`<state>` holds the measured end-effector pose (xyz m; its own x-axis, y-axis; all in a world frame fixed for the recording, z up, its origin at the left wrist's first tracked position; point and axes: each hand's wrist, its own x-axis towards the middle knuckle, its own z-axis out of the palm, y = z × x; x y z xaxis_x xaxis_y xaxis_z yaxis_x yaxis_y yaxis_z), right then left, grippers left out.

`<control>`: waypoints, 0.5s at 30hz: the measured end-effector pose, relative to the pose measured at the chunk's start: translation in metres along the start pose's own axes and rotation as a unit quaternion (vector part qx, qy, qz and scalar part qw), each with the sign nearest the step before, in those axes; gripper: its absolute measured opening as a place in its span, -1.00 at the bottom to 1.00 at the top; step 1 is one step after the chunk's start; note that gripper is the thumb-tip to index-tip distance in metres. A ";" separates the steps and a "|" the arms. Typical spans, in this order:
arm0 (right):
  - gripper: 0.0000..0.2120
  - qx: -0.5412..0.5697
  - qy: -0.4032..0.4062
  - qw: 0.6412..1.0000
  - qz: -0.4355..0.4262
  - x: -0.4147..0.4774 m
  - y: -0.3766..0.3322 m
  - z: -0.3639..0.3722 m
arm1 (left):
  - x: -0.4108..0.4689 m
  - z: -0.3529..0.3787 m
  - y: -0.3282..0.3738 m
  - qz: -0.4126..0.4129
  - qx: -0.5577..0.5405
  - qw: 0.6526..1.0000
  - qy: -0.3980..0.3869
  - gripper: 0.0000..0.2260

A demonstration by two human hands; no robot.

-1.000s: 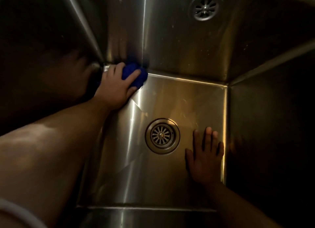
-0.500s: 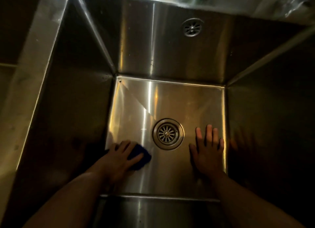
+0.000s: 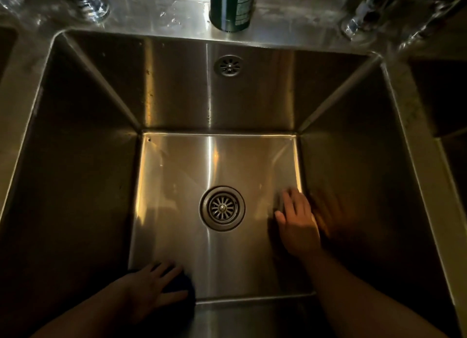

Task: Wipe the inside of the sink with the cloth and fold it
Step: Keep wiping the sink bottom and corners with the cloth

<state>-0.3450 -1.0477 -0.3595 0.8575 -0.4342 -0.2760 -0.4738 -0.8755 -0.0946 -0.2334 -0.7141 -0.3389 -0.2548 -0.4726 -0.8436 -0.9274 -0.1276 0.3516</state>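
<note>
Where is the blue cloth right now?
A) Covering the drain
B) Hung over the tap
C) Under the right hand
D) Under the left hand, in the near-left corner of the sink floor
D: the left hand presses the blue cloth down in the near-left corner of the sink; the drain lies bare.

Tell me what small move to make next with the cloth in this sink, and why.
Probably sweep the cloth rightward along the near edge of the sink floor. The left hand presses it flat in the near-left corner, so that strip lies right beside it. The right hand rests by the right wall, farther back, seemingly clear of that path.
</note>
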 end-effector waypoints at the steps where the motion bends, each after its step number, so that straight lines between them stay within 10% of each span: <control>1: -0.40 -0.003 -0.012 1.000 0.000 -0.001 -0.002 0.004 | 0.001 0.000 0.001 0.003 -0.003 1.000 0.006 -0.45; 11: -0.50 -0.025 0.011 0.999 -0.032 0.001 -0.014 0.045 | 0.030 -0.037 0.020 0.062 0.023 0.993 0.094 -0.51; 15: -0.46 -0.043 0.034 0.998 -0.017 0.002 -0.013 0.060 | 0.068 -0.067 0.051 0.055 0.081 0.959 0.267 -0.54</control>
<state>-0.3489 -1.0249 -0.4160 0.8857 -0.4146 -0.2087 -0.4278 -0.9037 -0.0202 -0.2800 -0.8111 -0.3515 -0.2171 -0.8604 -0.4611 -0.9442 0.0652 0.3230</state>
